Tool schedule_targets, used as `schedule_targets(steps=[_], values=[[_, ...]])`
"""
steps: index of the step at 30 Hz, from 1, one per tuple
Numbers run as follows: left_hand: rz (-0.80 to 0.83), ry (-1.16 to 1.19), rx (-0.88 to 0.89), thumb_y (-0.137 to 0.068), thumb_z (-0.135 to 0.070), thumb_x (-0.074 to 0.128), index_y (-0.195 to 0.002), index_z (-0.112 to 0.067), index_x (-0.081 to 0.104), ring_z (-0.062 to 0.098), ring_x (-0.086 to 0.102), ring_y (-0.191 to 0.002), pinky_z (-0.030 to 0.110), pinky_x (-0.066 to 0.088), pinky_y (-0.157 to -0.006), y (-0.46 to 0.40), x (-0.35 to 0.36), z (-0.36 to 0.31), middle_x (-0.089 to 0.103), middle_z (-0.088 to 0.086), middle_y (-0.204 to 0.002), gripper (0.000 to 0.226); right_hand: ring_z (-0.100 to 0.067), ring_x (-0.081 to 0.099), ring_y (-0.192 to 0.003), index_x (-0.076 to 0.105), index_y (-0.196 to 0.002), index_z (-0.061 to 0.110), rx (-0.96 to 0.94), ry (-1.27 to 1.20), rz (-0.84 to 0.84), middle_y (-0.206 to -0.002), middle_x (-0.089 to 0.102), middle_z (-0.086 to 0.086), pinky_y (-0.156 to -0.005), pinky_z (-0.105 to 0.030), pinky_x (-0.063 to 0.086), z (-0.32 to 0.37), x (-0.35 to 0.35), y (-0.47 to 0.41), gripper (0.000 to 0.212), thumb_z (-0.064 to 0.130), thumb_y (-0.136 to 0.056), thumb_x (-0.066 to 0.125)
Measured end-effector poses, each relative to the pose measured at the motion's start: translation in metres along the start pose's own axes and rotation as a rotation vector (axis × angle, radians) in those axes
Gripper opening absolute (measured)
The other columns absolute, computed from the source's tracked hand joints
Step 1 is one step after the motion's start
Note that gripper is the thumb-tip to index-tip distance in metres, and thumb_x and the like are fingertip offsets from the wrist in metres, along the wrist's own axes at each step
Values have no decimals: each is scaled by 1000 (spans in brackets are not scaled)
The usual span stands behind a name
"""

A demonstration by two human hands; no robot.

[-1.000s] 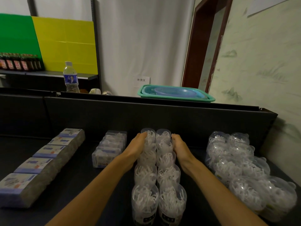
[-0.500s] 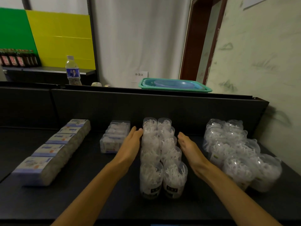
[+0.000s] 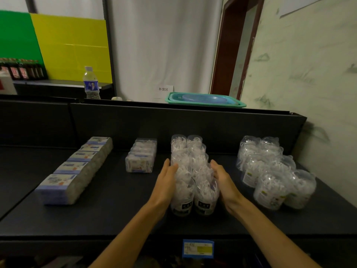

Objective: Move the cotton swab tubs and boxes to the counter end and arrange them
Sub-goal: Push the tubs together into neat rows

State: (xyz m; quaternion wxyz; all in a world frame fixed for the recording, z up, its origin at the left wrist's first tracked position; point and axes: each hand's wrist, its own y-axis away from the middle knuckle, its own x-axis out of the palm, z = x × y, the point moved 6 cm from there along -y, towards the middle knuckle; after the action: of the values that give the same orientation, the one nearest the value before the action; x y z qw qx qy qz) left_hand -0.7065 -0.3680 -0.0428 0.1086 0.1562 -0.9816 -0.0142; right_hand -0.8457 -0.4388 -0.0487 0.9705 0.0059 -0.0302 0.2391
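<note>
Flanking 2 rows of swab tubs (image 3: pixel 191 171), both hands (image 3: pixel 166 182) press flat; sign (image 3: pixel 163 89) reads 补货区.

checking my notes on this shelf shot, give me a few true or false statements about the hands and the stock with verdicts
1. Both hands flank the double row of clear tubs, the left hand on its left side and the right hand on its right. True.
2. The right hand grips the water bottle. False: the water bottle stands behind the back panel, untouched.
3. A row of blue-topped boxes lies at the left of the shelf. True.
4. The teal tray sits on the shelf among the tubs. False: the teal tray is behind the back panel.
5. A price tag hangs on the shelf's front edge. True.
</note>
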Motion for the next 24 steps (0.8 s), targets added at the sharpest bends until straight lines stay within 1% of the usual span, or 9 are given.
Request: schedule_targets(steps=[1,5,8,10,15,18,20,22,24], values=[[-1,2,-19,-97,-38,40,-147,-28,18,14,44,-125,31,37,-98,-1,-1,2,37,-4,-146,56,-16,63,-112,62,-122,18,4,-11,-1,-117,69,-2,-98,-38,45,0,1,0,42,40,-99,34],[11,0,-19,-98,-35,35,-145,-27,24,0,48,-89,24,40,-81,-1,3,4,47,-8,-122,49,-17,62,-114,59,-127,19,22,-53,-3,-120,68,-3,-105,-45,42,-3,5,-1,44,42,-99,33],[-4,-4,-1,-93,-48,38,-143,-28,29,5,51,-105,30,41,-93,-4,2,7,46,-12,-129,55,-17,61,-116,57,-130,20,30,-41,6,-122,67,-2,-106,-46,41,-5,6,-2,46,43,-98,33],[-2,13,-28,-76,-66,42,-144,-29,31,15,51,-119,43,39,-104,-8,-1,13,48,-4,-139,78,-16,62,-115,58,-128,21,33,-38,3,-120,68,-1,-106,-44,42,-4,6,-1,45,44,-98,34],[10,66,-59,-53,-87,54,-142,-36,31,17,44,-129,48,33,-109,-23,-16,28,42,-3,-145,105,-18,58,-120,54,-131,19,14,23,10,-127,64,-3,-107,-47,39,6,2,4,62,56,-82,47],[7,44,-10,-75,-70,53,-147,-31,24,17,34,-135,37,21,-112,5,-15,-6,34,-9,-147,87,-16,38,-137,37,-145,20,-29,124,-52,-150,40,-1,-114,-37,26,22,0,12,72,57,-86,52],[-28,-67,96,-95,-44,41,-148,-24,19,13,25,-138,23,19,-101,19,-17,-25,28,-9,-149,61,-12,24,-142,21,-152,18,-85,229,-115,-156,25,4,-106,-24,23,35,1,20,64,37,-97,46],[-12,-173,162,-98,-35,39,-148,-23,21,10,28,-136,19,24,-94,28,-18,-33,27,-6,-151,54,-12,26,-141,22,-151,17,-143,321,-155,-156,26,1,-104,-23,26,43,-1,27,58,24,-99,46],[28,-253,238,-98,-31,42,-141,-26,31,-5,43,-118,9,32,-89,33,-18,-39,40,-10,-139,45,-13,32,-139,26,-149,19,-188,401,-173,-154,32,-2,-110,-27,30,53,-3,39,56,20,-98,49]])
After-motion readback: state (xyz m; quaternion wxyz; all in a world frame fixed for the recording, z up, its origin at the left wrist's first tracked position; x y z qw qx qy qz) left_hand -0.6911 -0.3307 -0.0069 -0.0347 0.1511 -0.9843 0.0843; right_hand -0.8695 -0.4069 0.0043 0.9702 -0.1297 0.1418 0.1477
